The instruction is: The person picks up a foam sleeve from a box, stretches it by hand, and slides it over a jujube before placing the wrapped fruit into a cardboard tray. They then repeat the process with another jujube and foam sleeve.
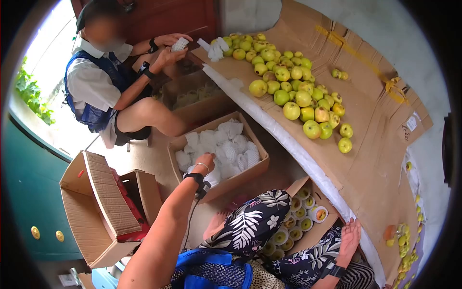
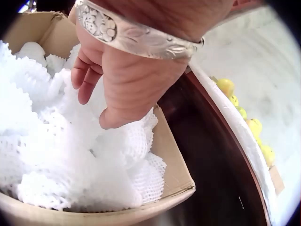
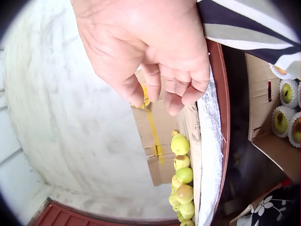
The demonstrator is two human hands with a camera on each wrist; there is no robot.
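white foam nets [image 2: 141, 176] lay heaped in a cardboard box [image 2: 173, 160] on the floor, and the left hand [image 2: 129, 84] was down among them. its fingers were bent and pointed downward, with a gap beside the thumb; whether the hidden fingertips pinched a net, i could not tell. the step in hand looked like taking a net from the pile, with no apple in either hand.

just right of the box, between the person's legs, stood a carton [image 3: 258, 108] with netted apples [image 1: 306, 224] set in rows, so the packing seemed well under way. the right hand [image 3: 146, 52] was at the padded edge [image 3: 209, 122] of the table, fingers loosely curved and slightly apart, holding nothing. loose apples [image 1: 303, 98] were heaped farther along, on the cardboard [image 1: 361, 178] over the table.

the next move, i judged, called for separating a single net from its tangled neighbours and opening its mouth, while the free right hand chose an apple to slip inside.

beyond the box, a second person [image 1: 94, 82] sat holding a netted piece [image 1: 180, 44] in both hands, apparently at the same work.
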